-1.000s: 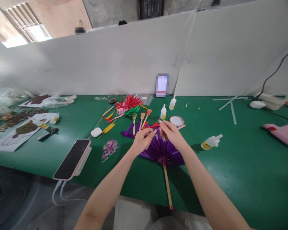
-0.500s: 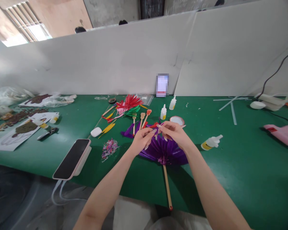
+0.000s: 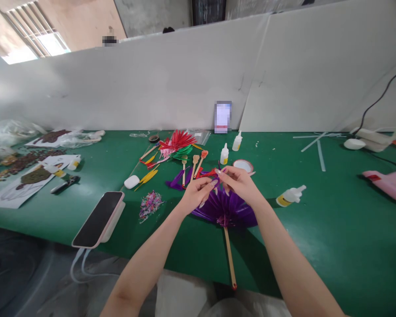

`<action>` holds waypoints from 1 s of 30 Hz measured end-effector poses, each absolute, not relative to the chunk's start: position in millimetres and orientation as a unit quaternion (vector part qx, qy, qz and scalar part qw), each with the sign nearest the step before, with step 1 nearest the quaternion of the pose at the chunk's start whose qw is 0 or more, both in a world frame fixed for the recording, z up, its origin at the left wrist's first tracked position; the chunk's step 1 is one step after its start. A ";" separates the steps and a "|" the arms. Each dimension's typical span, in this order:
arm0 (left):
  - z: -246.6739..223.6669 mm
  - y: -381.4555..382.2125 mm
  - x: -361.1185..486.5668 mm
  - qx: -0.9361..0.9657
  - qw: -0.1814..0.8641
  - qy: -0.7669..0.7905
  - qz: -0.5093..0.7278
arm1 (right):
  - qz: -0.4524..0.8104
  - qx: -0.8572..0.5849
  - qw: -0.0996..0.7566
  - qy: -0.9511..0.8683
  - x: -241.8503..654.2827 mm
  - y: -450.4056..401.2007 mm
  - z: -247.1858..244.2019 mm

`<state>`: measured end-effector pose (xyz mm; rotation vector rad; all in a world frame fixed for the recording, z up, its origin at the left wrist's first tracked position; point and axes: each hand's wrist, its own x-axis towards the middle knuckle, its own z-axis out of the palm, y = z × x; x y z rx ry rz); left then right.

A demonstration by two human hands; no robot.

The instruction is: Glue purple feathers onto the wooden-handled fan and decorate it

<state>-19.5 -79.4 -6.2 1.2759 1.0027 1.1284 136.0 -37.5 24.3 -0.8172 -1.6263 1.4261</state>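
Fan point(image 3: 232, 208) nr btl point(image 3: 292, 196); lbl point(image 3: 284, 201) illegible.

We log the right hand point(image 3: 238, 181) as moved since a second ago: fingers point(image 3: 225, 173) lower and farther left, near center frame, tips closer to the left hand point(image 3: 197, 193). Wrist swung a bit right. Right hand now hides more of the pink strip point(image 3: 252, 173). Right forearm point(image 3: 284, 240) went right too; we see less of the shadow beside the bottle point(image 3: 287, 197), right of center. Purple fan point(image 3: 222, 209) shows slightly farther right. Dark shape point(image 3: 307, 1), top right, slid right, nearly out.
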 end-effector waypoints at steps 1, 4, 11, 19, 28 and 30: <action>-5.1 -79.7 -19.1 0.540 0.549 0.425 0.476 | 0.564 -0.323 0.407 -0.641 135.1 -37.5 23.9; -2.6 -80.4 -18.1 0.540 0.548 0.428 0.475 | 0.556 -0.332 0.419 -0.637 131.2 -37.3 21.3; -0.9 -79.9 -17.9 0.530 0.547 0.430 0.484 | 0.570 -0.336 0.430 -0.615 124.3 -37.0 12.6; 0.5 -79.2 -19.2 0.527 0.546 0.428 0.491 | 0.547 -0.342 0.403 -0.649 126.4 -40.5 17.4; 1.5 -79.6 -17.4 0.545 0.526 0.436 0.487 | 0.530 -0.333 0.417 -0.659 127.0 -39.4 18.7; 2.9 -79.7 -16.6 0.546 0.520 0.442 0.486 | 0.529 -0.336 0.418 -0.658 127.0 -40.3 20.5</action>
